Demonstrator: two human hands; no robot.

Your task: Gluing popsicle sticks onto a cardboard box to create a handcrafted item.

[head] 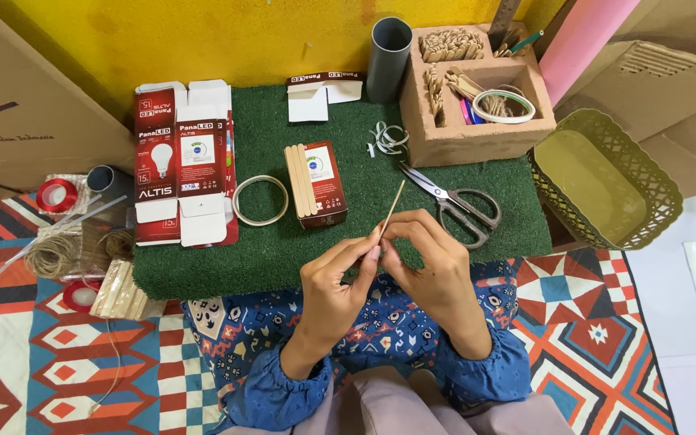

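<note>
stick (393,205): both hands are pinching its lower end, tip angling up and away over the mat, so the free length is staying in view for working.
left hand (333,282): fingers are closing together on the stick from the left.
right hand (431,270): fingertips are clamping the same end; exact grip probably thumb-to-forefinger, partly hidden.
mat (364,234): green turf is serving as the bench.
scissors (454,203): lying shut, just right of the hands, within reach.
box (324,184): carrying 3 or so flat sticks on top.
organizer (477,89): holding spare sticks at the back.
</note>
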